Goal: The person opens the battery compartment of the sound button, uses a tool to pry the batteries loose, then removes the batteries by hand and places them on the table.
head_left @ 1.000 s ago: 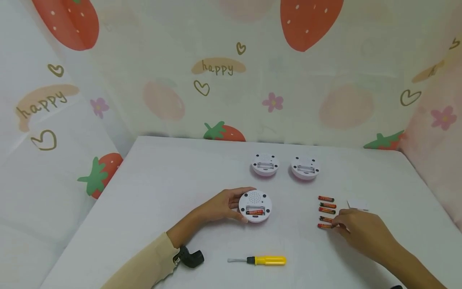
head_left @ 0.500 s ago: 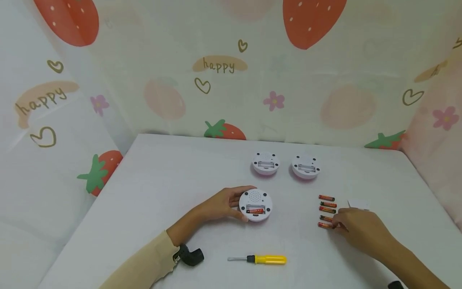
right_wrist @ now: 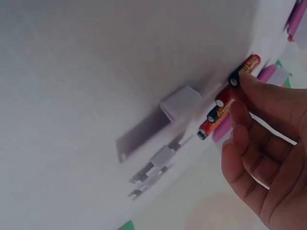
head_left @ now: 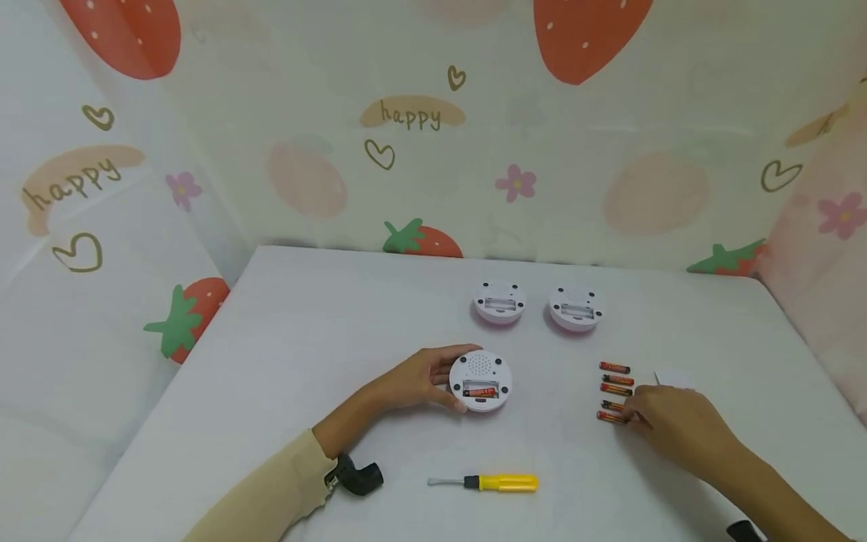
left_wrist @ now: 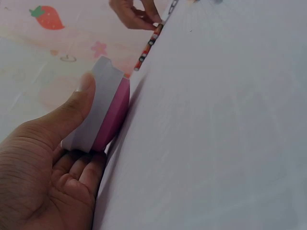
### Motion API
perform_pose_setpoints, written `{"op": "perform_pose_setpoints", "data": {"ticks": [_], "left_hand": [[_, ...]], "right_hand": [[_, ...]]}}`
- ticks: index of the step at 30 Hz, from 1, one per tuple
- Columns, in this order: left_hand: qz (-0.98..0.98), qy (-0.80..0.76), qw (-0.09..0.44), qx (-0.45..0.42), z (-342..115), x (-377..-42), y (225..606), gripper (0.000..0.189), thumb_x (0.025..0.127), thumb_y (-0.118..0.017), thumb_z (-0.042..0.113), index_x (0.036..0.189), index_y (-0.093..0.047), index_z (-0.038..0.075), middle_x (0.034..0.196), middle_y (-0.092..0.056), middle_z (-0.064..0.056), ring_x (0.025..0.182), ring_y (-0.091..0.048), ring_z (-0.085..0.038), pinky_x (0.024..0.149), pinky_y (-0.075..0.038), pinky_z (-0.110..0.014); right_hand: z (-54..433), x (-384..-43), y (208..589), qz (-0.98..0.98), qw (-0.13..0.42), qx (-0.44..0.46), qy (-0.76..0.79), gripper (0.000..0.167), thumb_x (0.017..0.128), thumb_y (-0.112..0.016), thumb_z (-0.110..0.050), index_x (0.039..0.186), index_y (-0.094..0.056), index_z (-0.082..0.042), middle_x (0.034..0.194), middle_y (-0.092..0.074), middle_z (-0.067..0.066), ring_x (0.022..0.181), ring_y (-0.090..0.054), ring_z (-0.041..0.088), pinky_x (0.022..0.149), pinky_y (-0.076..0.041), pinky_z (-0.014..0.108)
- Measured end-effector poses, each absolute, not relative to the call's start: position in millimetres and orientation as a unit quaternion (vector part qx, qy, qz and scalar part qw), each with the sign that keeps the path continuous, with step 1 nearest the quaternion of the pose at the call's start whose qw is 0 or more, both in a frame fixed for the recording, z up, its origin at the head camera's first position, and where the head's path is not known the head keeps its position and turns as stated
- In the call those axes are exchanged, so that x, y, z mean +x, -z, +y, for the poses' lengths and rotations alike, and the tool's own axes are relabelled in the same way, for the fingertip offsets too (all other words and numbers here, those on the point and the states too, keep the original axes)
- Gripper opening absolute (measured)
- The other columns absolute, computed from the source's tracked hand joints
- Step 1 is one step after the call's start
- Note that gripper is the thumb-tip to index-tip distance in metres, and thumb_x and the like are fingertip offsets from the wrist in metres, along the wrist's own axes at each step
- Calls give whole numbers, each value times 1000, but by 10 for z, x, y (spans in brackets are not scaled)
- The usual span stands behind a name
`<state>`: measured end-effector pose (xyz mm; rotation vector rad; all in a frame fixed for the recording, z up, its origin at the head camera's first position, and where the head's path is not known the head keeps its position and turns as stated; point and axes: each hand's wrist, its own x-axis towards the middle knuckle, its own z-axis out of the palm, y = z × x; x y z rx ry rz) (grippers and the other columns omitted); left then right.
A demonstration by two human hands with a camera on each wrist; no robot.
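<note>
My left hand (head_left: 421, 382) grips the left side of a round white-and-pink battery device (head_left: 481, 361), with its thumb on the rim, as the left wrist view shows. Speaker holes and an open battery compartment face up; one red battery (head_left: 480, 392) lies inside, along the near side. To the right, my right hand (head_left: 680, 425) is at the near end of a column of loose red-and-black batteries (head_left: 616, 389). In the right wrist view the thumb overlaps the nearest battery (right_wrist: 247, 67), and a red battery (right_wrist: 224, 96) sits between thumb and index finger, partly hidden.
Two similar round devices, one left (head_left: 499, 303) and one right (head_left: 575, 310), stand farther back with bare open compartments. A yellow-handled screwdriver (head_left: 504, 482) lies in front. Small white covers (right_wrist: 181, 103) stand beyond my right hand. A patterned cloth backs the table.
The head view has tilted slightly, so everything sits a little higher in it. Both hands, the device and the batteries keep their places.
</note>
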<state>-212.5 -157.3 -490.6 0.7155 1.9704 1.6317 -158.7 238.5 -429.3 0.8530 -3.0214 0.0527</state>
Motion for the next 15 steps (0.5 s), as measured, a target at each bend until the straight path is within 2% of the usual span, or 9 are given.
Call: {"op": "perform_pose_setpoints", "data": {"ticks": [2,8,15], "left_hand": [[722,-594,240,263,-1567,-2128,4906,92,78,-87,3,156,-41,19,155,-46,-2,137,-50,-16,108,-46,-27],[721,-597,231,266,-1564,-2139,4901,92,78,-87,2,155,-42,18,154,-47,-2,137,-50,-17,108,-46,-27],[725,-593,236,259,-1566,-2114,4900,92,77,-88,3,155,-42,19,153,-48,-1,136,-51,-15,107,-46,-27]], "right_hand": [[2379,-1584,4250,-963,-3,270,-14,13,79,-86,-15,83,-75,-23,83,-68,-10,68,-58,9,57,-52,33],[2278,-1602,4058,-960,28,279,-17,13,79,-86,-16,88,-77,-22,88,-71,-4,74,-65,15,54,-51,32],[2049,-1613,3904,-951,41,305,-30,15,78,-87,-17,90,-79,-17,97,-74,1,91,-71,23,68,-61,41]]}}
